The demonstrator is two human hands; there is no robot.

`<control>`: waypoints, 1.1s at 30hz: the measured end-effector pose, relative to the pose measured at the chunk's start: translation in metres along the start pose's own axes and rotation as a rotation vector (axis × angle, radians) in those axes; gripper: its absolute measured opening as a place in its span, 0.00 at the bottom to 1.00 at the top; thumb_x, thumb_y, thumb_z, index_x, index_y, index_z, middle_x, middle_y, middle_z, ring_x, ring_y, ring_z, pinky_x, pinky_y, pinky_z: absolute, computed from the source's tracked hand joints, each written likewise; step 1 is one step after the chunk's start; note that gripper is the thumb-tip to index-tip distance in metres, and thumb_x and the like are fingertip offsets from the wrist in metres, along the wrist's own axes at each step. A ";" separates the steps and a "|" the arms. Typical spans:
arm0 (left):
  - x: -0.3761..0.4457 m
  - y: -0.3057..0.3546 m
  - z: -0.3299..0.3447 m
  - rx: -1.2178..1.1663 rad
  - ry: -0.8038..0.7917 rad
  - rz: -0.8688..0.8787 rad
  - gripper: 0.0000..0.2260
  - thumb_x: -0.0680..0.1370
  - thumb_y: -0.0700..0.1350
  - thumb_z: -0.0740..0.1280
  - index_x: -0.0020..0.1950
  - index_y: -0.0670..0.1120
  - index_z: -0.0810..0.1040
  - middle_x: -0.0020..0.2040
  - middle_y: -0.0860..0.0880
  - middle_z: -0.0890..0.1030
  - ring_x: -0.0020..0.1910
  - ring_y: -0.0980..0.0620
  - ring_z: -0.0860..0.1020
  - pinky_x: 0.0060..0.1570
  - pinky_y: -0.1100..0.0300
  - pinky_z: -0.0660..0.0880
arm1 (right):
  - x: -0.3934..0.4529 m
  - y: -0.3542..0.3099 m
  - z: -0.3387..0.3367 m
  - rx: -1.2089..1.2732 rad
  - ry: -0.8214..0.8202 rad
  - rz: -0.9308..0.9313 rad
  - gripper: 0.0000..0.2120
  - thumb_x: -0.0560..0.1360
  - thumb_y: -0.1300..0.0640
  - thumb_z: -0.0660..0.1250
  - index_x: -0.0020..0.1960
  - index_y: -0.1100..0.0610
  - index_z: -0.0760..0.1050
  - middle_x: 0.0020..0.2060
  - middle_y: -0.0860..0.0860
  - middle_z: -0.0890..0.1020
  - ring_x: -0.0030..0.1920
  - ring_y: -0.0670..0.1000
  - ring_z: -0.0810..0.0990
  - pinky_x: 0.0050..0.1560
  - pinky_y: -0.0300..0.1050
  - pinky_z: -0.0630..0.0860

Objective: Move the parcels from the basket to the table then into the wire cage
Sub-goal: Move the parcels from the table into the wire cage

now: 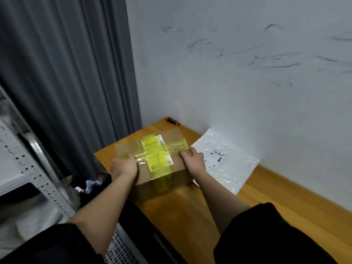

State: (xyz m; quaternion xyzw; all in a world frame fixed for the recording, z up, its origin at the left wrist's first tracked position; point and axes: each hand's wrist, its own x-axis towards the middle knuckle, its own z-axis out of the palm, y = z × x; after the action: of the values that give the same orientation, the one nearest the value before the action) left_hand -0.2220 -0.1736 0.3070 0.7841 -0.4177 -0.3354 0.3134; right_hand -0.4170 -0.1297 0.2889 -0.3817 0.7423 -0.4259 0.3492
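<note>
Scuffed grey wall (238, 73) and a dark pleated curtain (66, 73) meet in the corner behind a wooden table (285, 216), where a person in black sleeves handles a delivery. Largest on the tabletop is a cardboard box (152, 161), sealed with clear tape and crossed by a yellow band with printed labels; it sits at the table's left edge, its long axis running from about eight o'clock to two o'clock. Part of its near left corner seems to overhang the edge, though blur makes this hard to confirm. At three o'clock from the box, just beside it, a white bubble mailer (226, 161) lies flat with a small address label facing up. A grey perforated metal shelf (28, 168) stands at nine o'clock, off the table, with crumpled items in shadow below it. At twelve o'clock, near the wall, a small black and orange tool (173, 121) rests at the table's far corner.

Both hands flank the box at opposite ends of its near side: the left hand (124, 165) is wrapped over the top edge at the left end, fingers curled onto the taped lid, and the right hand (193, 159) clasps the right end likewise. Neither hand is nearer; the box lies dead ahead between them, so any lift would likely be shared evenly. Neither basket nor wire cage can be identified with certainty.
</note>
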 end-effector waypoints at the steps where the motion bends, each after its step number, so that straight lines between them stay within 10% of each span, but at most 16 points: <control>1: -0.015 0.001 -0.004 -0.011 -0.025 0.041 0.27 0.80 0.54 0.58 0.73 0.40 0.60 0.70 0.37 0.68 0.64 0.34 0.71 0.60 0.48 0.68 | -0.019 0.000 -0.013 0.042 0.034 -0.007 0.27 0.75 0.41 0.62 0.72 0.48 0.67 0.64 0.56 0.69 0.63 0.59 0.73 0.67 0.53 0.69; 23: -0.417 -0.009 0.083 0.028 -0.734 0.521 0.28 0.77 0.54 0.64 0.71 0.41 0.61 0.68 0.40 0.71 0.64 0.37 0.72 0.62 0.48 0.70 | -0.347 0.161 -0.323 0.211 0.808 0.253 0.27 0.75 0.39 0.64 0.66 0.56 0.69 0.58 0.54 0.79 0.58 0.59 0.77 0.62 0.56 0.73; 33: -0.648 -0.086 0.156 0.083 -1.018 0.550 0.33 0.72 0.54 0.69 0.69 0.40 0.61 0.66 0.38 0.72 0.62 0.36 0.73 0.62 0.45 0.72 | -0.528 0.290 -0.475 0.252 0.877 0.387 0.26 0.74 0.44 0.69 0.64 0.57 0.67 0.54 0.54 0.78 0.53 0.56 0.79 0.56 0.50 0.76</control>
State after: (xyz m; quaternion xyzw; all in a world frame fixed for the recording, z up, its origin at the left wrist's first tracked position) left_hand -0.5826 0.3931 0.3213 0.3984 -0.7168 -0.5600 0.1177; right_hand -0.6502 0.6009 0.3167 0.0233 0.8192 -0.5603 0.1202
